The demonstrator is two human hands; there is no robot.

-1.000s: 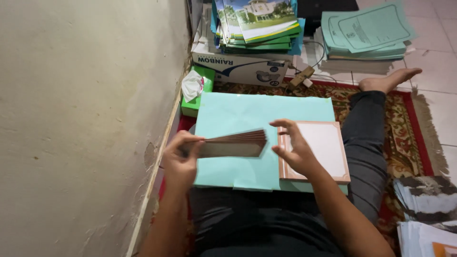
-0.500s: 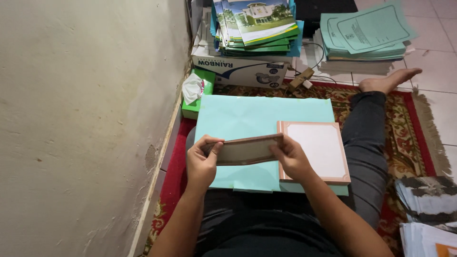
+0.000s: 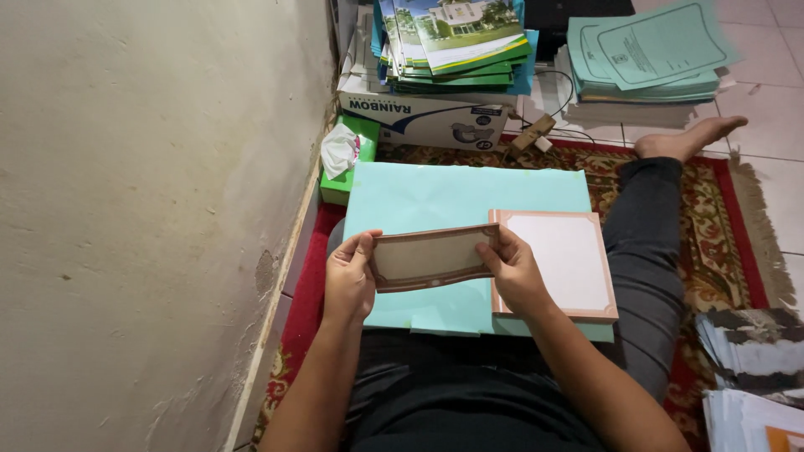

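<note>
L hand [image 3: 349,278] and R hand [image 3: 512,272] both grip a brown-bordered card [image 3: 434,257], one at each short end, held flat above a teal sheet [image 3: 435,197] on the lap. Just right of it, under the R hand, lies a pink-edged card stack [image 3: 563,259]. Tissue box [image 3: 343,159] sits by the wall; booklets [image 3: 456,42] piled beyond.

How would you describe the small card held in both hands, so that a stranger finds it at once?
Start at the large pale turquoise sheet on the lap. Above its near part, the left hand and right hand hold a narrow beige card with a brown border. Unlike the pink-bordered white card lying beside it, it is held up, smaller and darker.
</note>
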